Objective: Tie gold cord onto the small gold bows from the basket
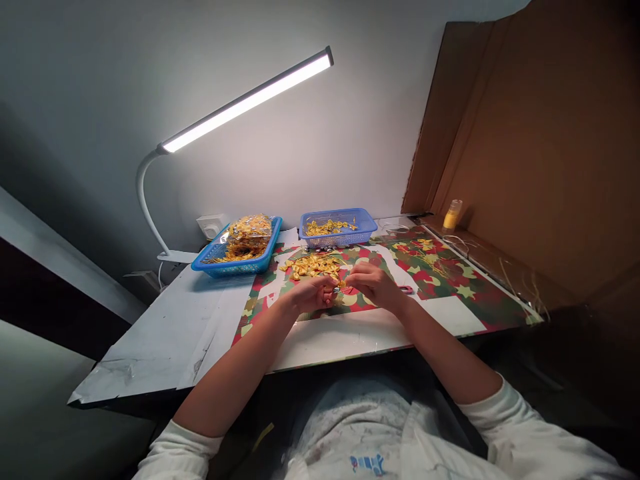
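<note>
My left hand (pixel 316 293) is closed in a pinch, with a small yellow ribbon bow (pixel 342 284) and a tiny silvery bit at its fingertips. Close beside it on the right, my right hand (pixel 374 283) is also pinched, its fingertips near the bow. What the right fingers hold is too small to make out. Just beyond both hands lies a loose pile of yellow ribbon bows (pixel 311 266) on the camouflage-patterned sheet (pixel 455 283). Partly hidden by my right wrist is a small pink-handled tool (pixel 406 290).
A blue basket (pixel 235 268) with yellow pieces and a plastic bag stands back left. A purple-blue basket (pixel 345 237) holds more yellow pieces. Small silvery beads (pixel 320 249) lie before it. A desk lamp (pixel 250 100) hangs overhead; yellow strands (pixel 433 257) and a small bottle (pixel 453 215) are right.
</note>
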Demonstrator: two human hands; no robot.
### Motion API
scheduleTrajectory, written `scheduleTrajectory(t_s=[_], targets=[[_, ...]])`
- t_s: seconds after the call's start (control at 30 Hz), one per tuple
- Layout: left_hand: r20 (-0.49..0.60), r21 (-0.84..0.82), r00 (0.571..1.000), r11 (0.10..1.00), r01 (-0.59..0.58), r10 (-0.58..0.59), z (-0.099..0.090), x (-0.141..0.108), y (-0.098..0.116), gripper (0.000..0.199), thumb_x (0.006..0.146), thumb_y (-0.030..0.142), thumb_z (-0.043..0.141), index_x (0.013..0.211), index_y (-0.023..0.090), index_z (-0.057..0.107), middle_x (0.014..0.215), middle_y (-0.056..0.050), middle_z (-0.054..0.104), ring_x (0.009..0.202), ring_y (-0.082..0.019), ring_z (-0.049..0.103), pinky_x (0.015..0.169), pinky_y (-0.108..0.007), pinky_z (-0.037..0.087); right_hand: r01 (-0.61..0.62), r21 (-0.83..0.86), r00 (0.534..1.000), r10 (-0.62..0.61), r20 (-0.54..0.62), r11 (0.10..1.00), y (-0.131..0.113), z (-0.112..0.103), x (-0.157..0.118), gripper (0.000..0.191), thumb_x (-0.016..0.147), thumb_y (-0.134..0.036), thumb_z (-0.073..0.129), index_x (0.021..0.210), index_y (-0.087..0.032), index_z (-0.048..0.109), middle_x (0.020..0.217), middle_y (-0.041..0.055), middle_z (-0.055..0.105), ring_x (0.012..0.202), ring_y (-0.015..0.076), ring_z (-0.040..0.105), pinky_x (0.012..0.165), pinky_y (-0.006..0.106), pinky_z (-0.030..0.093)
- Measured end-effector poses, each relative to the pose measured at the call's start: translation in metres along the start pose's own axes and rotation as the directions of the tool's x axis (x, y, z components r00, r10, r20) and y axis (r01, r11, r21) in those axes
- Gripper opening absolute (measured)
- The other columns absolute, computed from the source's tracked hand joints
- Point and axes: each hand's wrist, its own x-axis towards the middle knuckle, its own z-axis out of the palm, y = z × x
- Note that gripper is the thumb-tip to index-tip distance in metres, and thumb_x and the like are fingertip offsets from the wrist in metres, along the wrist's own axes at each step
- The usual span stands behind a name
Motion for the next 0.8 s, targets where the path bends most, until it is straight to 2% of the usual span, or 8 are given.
scheduleTrajectory(t_s=[0.2, 0.37, 0.53, 0.8], targets=[[-0.024, 0.0, 1.0, 1.0, 0.002, -0.002, 0.001, 0.0, 0.0, 0.011, 0.065, 0.01, 0.064, 0.069, 0.014, 0.055, 0.052, 0.004, 0.048, 0.044, -0.007, 0.044, 0.045, -0.018, 0.034, 0.06, -0.083, 0.998, -0.06, 0.002, 0.995, -0.001, -0.001, 0.001, 0.029, 0.1, -0.025, 0.036, 0.085, -0.018, 0.06, 0.076, 0.0052, 0.059, 0.069, 0.0148, 0.047, 0.065, 0.029, 0.039], [-0.023, 0.016, 1.0, 1.0, 0.007, -0.007, 0.002, -0.002, 0.0, 0.013, 0.064, 0.01, 0.066, 0.071, 0.014, 0.056, 0.055, 0.003, 0.053, 0.045, -0.007, 0.047, 0.047, -0.019, 0.037, 0.07, -0.064, 0.998, -0.07, 0.007, 0.995, -0.004, -0.003, 0.003, 0.028, 0.1, -0.023, 0.036, 0.086, -0.018, 0.06, 0.077, 0.0052, 0.058, 0.072, 0.0148, 0.048, 0.065, 0.028, 0.039], [-0.014, -0.005, 1.0, 1.0, -0.009, 0.009, 0.001, -0.001, 0.0, 0.009, 0.066, 0.011, 0.064, 0.068, 0.014, 0.055, 0.052, 0.004, 0.051, 0.043, -0.006, 0.044, 0.047, -0.019, 0.037, 0.009, -0.021, 1.0, -0.009, -0.01, 1.0, -0.005, -0.002, 0.001, 0.024, 0.099, -0.021, 0.039, 0.085, -0.019, 0.059, 0.075, 0.0043, 0.057, 0.07, 0.0144, 0.048, 0.064, 0.028, 0.04], [-0.093, -0.112, 0.991, 0.988, -0.11, 0.1, 0.002, 0.001, -0.001, 0.01, 0.07, 0.007, 0.061, 0.072, 0.015, 0.056, 0.062, 0.002, 0.06, 0.053, -0.009, 0.057, 0.051, -0.021, 0.038, -0.136, 0.009, 0.984, 0.136, -0.116, 0.991, -0.01, 0.005, -0.001, 0.02, 0.096, -0.02, 0.045, 0.08, -0.019, 0.056, 0.071, 0.0024, 0.056, 0.068, 0.0135, 0.05, 0.061, 0.026, 0.041]])
